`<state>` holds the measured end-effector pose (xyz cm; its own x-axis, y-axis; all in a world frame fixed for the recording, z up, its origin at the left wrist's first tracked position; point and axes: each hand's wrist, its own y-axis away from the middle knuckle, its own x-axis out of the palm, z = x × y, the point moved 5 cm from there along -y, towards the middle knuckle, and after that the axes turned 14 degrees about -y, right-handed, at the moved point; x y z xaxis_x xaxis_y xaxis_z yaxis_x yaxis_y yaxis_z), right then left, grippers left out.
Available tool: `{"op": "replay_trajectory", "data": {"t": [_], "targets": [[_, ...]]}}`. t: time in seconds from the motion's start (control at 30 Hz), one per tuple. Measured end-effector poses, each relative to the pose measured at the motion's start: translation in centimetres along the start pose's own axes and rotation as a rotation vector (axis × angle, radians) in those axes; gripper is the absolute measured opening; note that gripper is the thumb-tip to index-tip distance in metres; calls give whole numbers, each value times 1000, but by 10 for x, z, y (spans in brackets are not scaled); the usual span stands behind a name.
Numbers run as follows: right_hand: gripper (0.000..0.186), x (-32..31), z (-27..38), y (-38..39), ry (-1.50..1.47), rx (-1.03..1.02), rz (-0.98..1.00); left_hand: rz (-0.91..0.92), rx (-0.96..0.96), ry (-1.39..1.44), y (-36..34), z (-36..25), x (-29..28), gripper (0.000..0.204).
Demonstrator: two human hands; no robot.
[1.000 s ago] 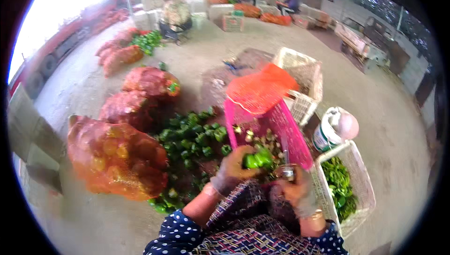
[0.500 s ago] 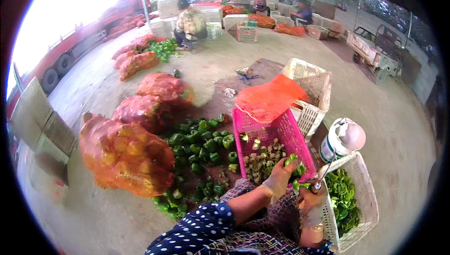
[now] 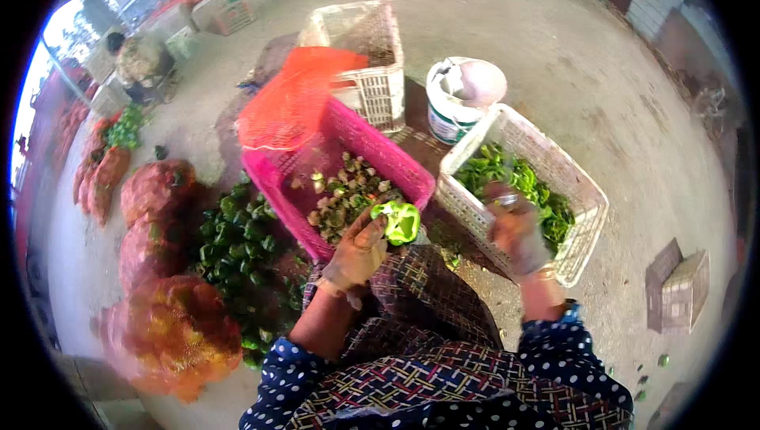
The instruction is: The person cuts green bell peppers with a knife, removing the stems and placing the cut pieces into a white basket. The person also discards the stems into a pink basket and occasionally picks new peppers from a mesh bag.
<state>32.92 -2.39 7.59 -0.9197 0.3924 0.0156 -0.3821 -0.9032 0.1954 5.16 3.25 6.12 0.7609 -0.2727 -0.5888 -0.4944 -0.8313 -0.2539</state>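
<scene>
- Head view: my left hand (image 3: 358, 254) pinches the opened green pepper (image 3: 402, 223) by the near edge of the pink crate (image 3: 388, 153).
- Likely light, crisp, slick, crackable: hold its outer wall.
- My right hand (image 3: 520, 236) curls its fingers round a blurred metal tool (image 3: 503, 199).

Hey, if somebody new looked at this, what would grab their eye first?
Probably the bright pink crate near the middle, with orange netting draped over its far end. Next might be the cut-open green pepper in the left hand, by the crate's near edge. The bulging mesh sack at lower left also stands out.
</scene>
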Motion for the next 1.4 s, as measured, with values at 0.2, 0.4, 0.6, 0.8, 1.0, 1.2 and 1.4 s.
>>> {"op": "replay_trajectory", "data": {"t": [0.2, 0.4, 0.6, 0.8, 1.0, 1.2, 1.4], "targets": [[23, 102, -30, 30, -171, -31, 261, 74, -287, 223, 9, -15, 21, 47], [28, 118, -56, 50, 296, -448, 212, -260, -298, -11, 32, 13, 32, 31], [29, 128, -56, 44, 249, -447, 286, -202, -442, 315, 28, 18, 31, 29], [22, 131, -64, 51, 314, -504, 285, -206, -560, 660, 34, 46, 39, 28], [18, 126, -78, 43, 179, -325, 223, -198, -613, 1008, 35, 63, 49, 28], [21, 68, -65, 21, -645, 243, -173, -348, -426, 713, 19, 59, 40, 28], [31, 2, -2, -2, 683, -494, 37, -182, -474, 634, -5, 43, 41, 37]]}}
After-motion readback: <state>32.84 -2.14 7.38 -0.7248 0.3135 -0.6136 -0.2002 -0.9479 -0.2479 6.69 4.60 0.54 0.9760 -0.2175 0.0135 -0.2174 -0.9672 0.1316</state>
